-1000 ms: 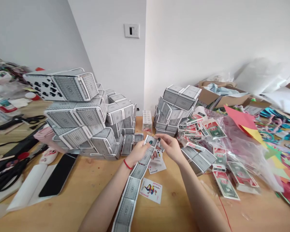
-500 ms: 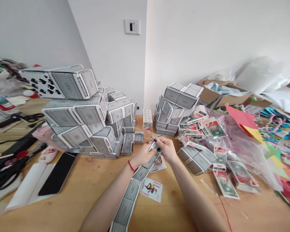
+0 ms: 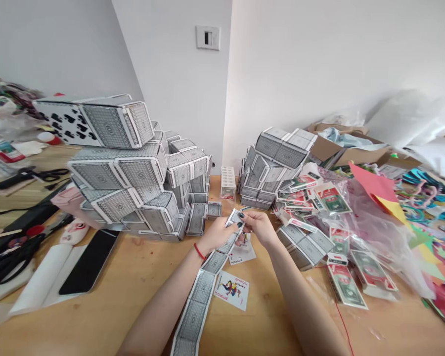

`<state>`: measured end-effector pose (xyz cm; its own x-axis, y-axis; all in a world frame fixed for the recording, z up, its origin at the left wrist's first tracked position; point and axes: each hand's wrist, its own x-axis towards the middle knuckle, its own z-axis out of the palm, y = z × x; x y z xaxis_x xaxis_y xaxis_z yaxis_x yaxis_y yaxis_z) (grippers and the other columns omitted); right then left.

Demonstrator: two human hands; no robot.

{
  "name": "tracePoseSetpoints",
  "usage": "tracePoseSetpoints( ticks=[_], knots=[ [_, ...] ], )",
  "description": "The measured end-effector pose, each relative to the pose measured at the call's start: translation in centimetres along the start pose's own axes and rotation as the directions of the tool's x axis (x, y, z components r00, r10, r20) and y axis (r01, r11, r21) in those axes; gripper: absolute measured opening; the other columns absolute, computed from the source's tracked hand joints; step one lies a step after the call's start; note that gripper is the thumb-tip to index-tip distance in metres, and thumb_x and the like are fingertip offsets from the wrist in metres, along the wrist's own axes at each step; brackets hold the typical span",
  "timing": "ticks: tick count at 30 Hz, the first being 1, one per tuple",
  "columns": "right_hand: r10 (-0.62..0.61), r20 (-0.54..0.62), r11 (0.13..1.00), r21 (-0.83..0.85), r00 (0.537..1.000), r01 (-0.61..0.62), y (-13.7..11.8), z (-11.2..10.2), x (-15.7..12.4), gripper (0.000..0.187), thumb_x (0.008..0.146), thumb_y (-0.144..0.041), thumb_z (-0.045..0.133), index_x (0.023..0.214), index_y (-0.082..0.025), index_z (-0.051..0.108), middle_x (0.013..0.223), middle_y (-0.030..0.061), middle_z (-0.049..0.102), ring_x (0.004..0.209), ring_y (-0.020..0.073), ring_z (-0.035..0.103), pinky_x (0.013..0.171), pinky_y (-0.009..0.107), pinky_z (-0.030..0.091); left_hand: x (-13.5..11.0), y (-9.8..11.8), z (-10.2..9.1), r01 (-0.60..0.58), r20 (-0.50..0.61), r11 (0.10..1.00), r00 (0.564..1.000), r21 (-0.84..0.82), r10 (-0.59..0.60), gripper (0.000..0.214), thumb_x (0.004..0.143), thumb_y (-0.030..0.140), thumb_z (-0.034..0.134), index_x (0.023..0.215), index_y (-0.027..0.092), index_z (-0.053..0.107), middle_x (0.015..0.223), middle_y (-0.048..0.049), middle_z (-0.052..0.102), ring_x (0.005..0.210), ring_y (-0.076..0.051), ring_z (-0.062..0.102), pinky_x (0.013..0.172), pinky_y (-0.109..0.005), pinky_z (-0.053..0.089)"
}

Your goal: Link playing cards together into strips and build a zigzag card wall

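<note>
A long strip of joined playing cards (image 3: 197,301), grey backs up, runs from the near edge of the view up to my hands. My left hand (image 3: 224,233) is closed on the strip's far end, thumb on top. At the same end, my right hand (image 3: 258,226) pinches the strip's right edge between thumb and fingers. A joker card (image 3: 232,290) lies face up on the table beside the strip. Another card (image 3: 244,253) lies under my hands, partly hidden by them.
Stacked card boxes (image 3: 133,170) rise at left, and a smaller stack (image 3: 278,153) stands at back right. Card packs (image 3: 345,284) and plastic wrap spread at right. A phone (image 3: 89,262), scissors (image 3: 13,254) and a white roll (image 3: 40,279) lie at left.
My right hand has shifted slightly to the right, and more of the strip's far end shows between my hands. Both hands still hold the strip. The view has moved slightly.
</note>
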<state>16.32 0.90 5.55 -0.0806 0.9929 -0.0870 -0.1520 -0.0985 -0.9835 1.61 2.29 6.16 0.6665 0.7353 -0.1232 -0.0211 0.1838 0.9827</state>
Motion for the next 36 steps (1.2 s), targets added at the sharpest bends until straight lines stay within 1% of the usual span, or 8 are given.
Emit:
tracePoseSetpoints(
  ticks=[3, 6, 12, 16, 20, 25, 30, 36],
  knots=[
    [0.02, -0.008, 0.997, 0.076, 1.0, -0.019, -0.3, -0.1, 0.1, 0.034, 0.072, -0.048, 0.057, 0.068, -0.014, 0.058, 0.048, -0.002, 0.052, 0.043, 0.01, 0.049, 0.046, 0.023, 0.041, -0.2, 0.8, -0.7, -0.029, -0.031, 0.999, 0.999, -0.042, 0.028, 0.025, 0.076, 0.029, 0.052, 0.087, 0.009, 0.062, 0.062, -0.0058, 0.063, 0.051, -0.013, 0.057, 0.049, -0.023, 0.046],
    [0.087, 0.075, 0.974, 0.204, 0.993, -0.101, -0.5, 0.5, -0.3, 0.04, 0.076, -0.05, 0.052, 0.094, -0.014, 0.057, 0.072, 0.005, 0.063, 0.065, 0.0144, 0.06, 0.065, 0.031, 0.048, -0.6, 1.9, -1.8, -0.187, -0.237, 0.975, 0.959, -0.123, 0.154, 0.027, 0.076, 0.032, 0.051, 0.088, 0.01, 0.061, 0.068, -0.0056, 0.064, 0.052, -0.011, 0.055, 0.051, -0.022, 0.045],
    [0.352, 0.492, 0.907, 0.031, 0.796, -0.421, -0.6, 2.6, -1.9, 0.056, 0.069, -0.04, 0.065, 0.118, -0.024, 0.045, 0.077, -0.0002, 0.063, 0.063, 0.0118, 0.06, 0.058, 0.025, 0.047, -1.7, 3.8, -3.8, -0.529, -0.653, 0.848, 0.654, -0.035, 0.381, 0.027, 0.076, 0.035, 0.052, 0.091, 0.014, 0.059, 0.073, -0.0034, 0.064, 0.059, -0.011, 0.057, 0.053, -0.021, 0.046],
    [0.318, 0.488, 0.929, 0.008, 0.813, -0.369, -1.8, 1.4, -2.6, 0.065, 0.069, -0.039, 0.066, 0.125, -0.028, 0.037, 0.088, 0.0006, 0.064, 0.071, 0.0122, 0.061, 0.061, 0.021, 0.046, -2.2, 4.4, -4.1, -0.546, -0.692, 0.827, 0.547, 0.131, 0.471, 0.024, 0.079, 0.034, 0.048, 0.089, 0.015, 0.058, 0.075, -0.0031, 0.063, 0.062, -0.01, 0.057, 0.057, -0.021, 0.046],
    [0.35, 0.541, 0.918, -0.034, 0.765, -0.395, -3.4, -0.6, -2.6, 0.059, 0.075, -0.055, 0.05, 0.122, -0.022, 0.037, 0.08, 0.0058, 0.065, 0.062, 0.0171, 0.063, 0.052, 0.026, 0.046, -2.3, 4.1, -4.4, -0.438, -0.655, 0.865, 0.583, 0.243, 0.48, 0.026, 0.079, 0.033, 0.047, 0.091, 0.014, 0.059, 0.078, -0.0051, 0.062, 0.064, -0.011, 0.056, 0.059, -0.021, 0.046],
    [0.243, 0.484, 0.945, 0.079, 0.841, -0.319, -4.0, -1.4, -2.2, 0.069, 0.073, -0.073, 0.017, 0.106, -0.019, 0.044, 0.076, 0.0086, 0.063, 0.061, 0.0213, 0.063, 0.045, 0.031, 0.048, -1.7, 3.5, -4.5, -0.318, -0.604, 0.896, 0.661, 0.31, 0.445, 0.024, 0.078, 0.027, 0.047, 0.094, 0.014, 0.06, 0.075, -0.0033, 0.06, 0.063, -0.011, 0.054, 0.059, -0.021, 0.046],
    [0.061, 0.434, 0.978, 0.156, 0.899, -0.141, -3.8, -1.0, -2.3, 0.064, 0.067, -0.055, 0.059, 0.118, -0.022, 0.04, 0.081, 0.0018, 0.055, 0.064, 0.0152, 0.058, 0.053, 0.034, 0.052, -1.3, 2.9, -4.2, -0.193, -0.523, 0.873, 0.735, 0.449, 0.431, 0.022, 0.076, 0.019, 0.044, 0.092, 0.016, 0.06, 0.077, -0.003, 0.062, 0.064, -0.012, 0.055, 0.061, -0.023, 0.044],
    [0.163, 0.387, 0.986, -0.089, 0.908, -0.139, -3.1, -0.2, -2.3, 0.061, 0.055, -0.025, 0.076, 0.109, -0.019, 0.05, 0.08, -0.0011, 0.051, 0.069, 0.0128, 0.057, 0.06, 0.028, 0.051, -1.2, 2.4, -4.3, -0.128, -0.494, 0.837, 0.756, 0.532, 0.43, 0.026, 0.076, 0.017, 0.044, 0.099, 0.017, 0.058, 0.088, -0.0044, 0.063, 0.071, -0.014, 0.057, 0.067, -0.024, 0.044]
  ],
)
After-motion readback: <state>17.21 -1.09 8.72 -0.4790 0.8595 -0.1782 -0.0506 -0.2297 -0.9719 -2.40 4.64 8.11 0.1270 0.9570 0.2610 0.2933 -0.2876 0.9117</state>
